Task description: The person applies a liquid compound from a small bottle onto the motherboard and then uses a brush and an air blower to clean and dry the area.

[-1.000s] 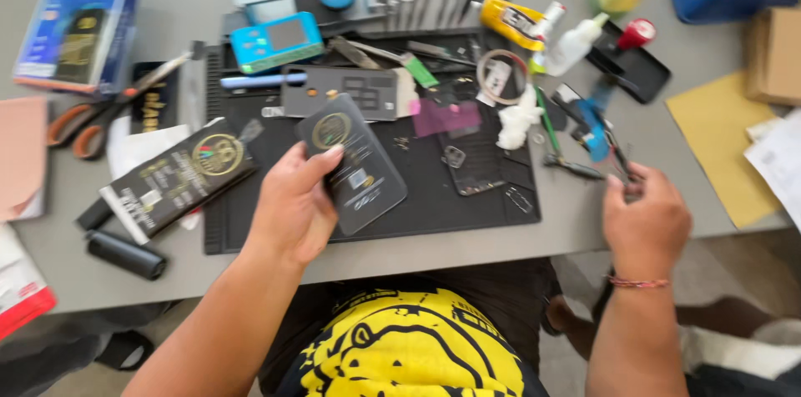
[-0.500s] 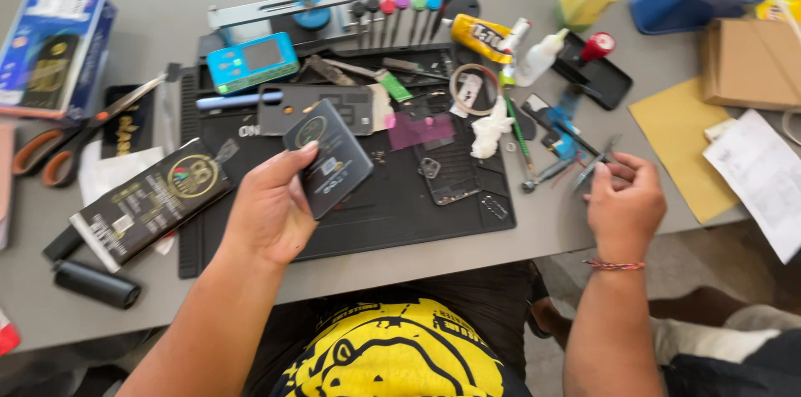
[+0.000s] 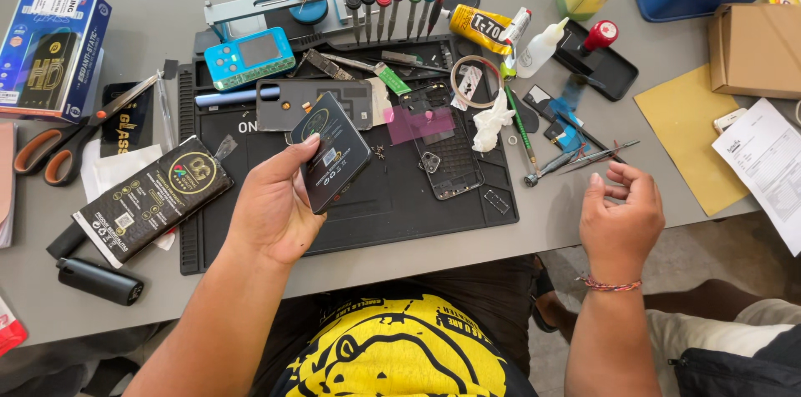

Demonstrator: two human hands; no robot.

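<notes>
One flat black packet (image 3: 331,153) sits gripped in our left hand (image 3: 275,207) over the black mat (image 3: 392,205). Our right hand (image 3: 622,218) curls loosely, holding nothing.

Scissors (image 3: 50,149), glue tube (image 3: 477,25), screwdrivers (image 3: 392,7)

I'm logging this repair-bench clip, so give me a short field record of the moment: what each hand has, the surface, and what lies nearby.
left hand: holds a flat black packet with a round emblem, tilted above the mat
right hand: empty, fingers curled, at the table's edge beside the tweezers
surface: black work mat on a grey table
on mat: dark phone frame, pink film, tape roll
left of mat: orange-handled scissors, larger black packet
</notes>
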